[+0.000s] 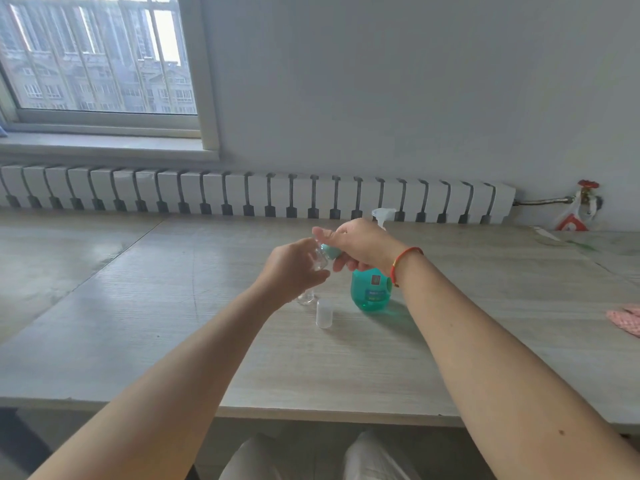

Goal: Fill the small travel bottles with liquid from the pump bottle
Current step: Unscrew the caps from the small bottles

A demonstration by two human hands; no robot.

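My left hand (294, 268) held a small clear travel bottle (319, 258) above the wooden table (173, 323), fingers curled round it. Below it another clear bottle (306, 297) stood on the table, a white cap (324, 313) just beside. My right hand (360, 245), a red string bracelet (401, 263) on its wrist, gripped a teal piece at the held bottle's mouth, over the teal pump bottle (370, 289). A pink cloth (627, 318) lay far right
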